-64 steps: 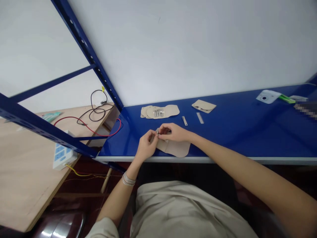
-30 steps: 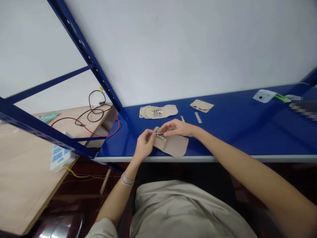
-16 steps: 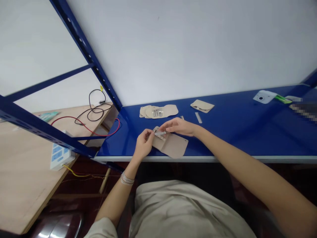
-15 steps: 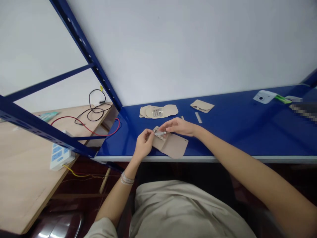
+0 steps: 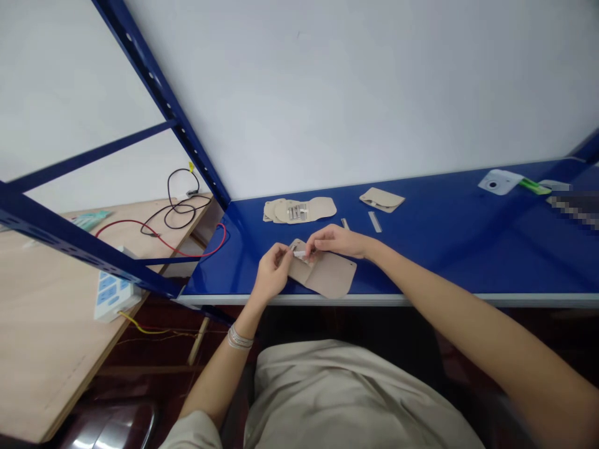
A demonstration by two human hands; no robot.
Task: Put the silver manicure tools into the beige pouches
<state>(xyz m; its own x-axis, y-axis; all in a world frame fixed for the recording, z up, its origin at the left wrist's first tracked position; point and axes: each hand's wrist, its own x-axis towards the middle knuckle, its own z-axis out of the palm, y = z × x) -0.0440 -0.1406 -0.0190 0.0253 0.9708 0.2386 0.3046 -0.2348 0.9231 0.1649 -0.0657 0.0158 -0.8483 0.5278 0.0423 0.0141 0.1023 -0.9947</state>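
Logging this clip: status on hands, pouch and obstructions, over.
Left hand at edge of pouch, grip unclear. Right hand pinching silver piece. Pouch open on blue table. Nothing visibly blocking hands; strip farther back.

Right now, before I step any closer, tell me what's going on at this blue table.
A person is working over an open, flat beige pouch at the near edge of the glossy blue table. The right hand holds a small, narrow silvery piece over the pouch; the left hand pinches near its other end, though whether it grips the piece or the pouch is hard to tell. Farther back lie overlapping beige pouches, a folded beige pouch and a flat silvery strip.
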